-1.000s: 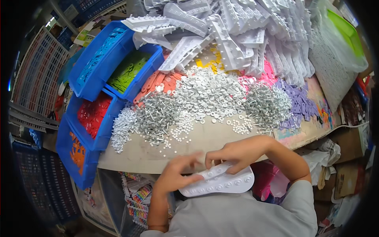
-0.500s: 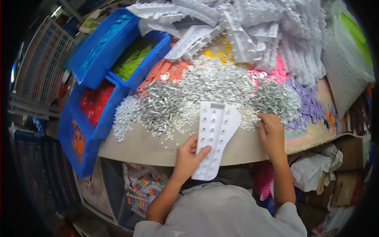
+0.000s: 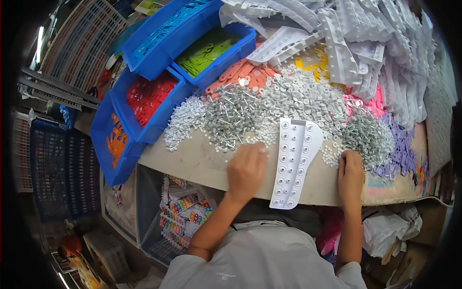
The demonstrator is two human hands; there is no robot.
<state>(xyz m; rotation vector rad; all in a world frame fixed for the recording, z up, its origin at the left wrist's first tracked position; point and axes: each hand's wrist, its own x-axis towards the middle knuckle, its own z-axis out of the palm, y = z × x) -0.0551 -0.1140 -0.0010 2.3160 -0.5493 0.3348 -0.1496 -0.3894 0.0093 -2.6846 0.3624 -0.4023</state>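
A white plastic jig (image 3: 291,166) lies on the table in front of me, its near end at the table edge. Round pegs run along it in rows, with small rings seated on the side ones. Left of it, my left hand (image 3: 246,171) is over the near edge of the small white discs (image 3: 267,136), off the jig, its fingers smeared by motion. On the other side, my right hand (image 3: 351,176) has its fingers bent together, tips down at more white discs (image 3: 332,156). Whatever is between them is too small or hidden to make out.
Behind the jig spread heaps of white rings (image 3: 308,98) and metal pins (image 3: 231,113). Blue bins (image 3: 166,108) with coloured plastic pieces stand left. More white jigs (image 3: 385,43) are stacked at the back right, above purple pieces (image 3: 397,149).
My left hand has let go of the jig and moved to the discs left of it. The jig now rests on the table. My right hand stays by the right-hand discs. The view has shifted.
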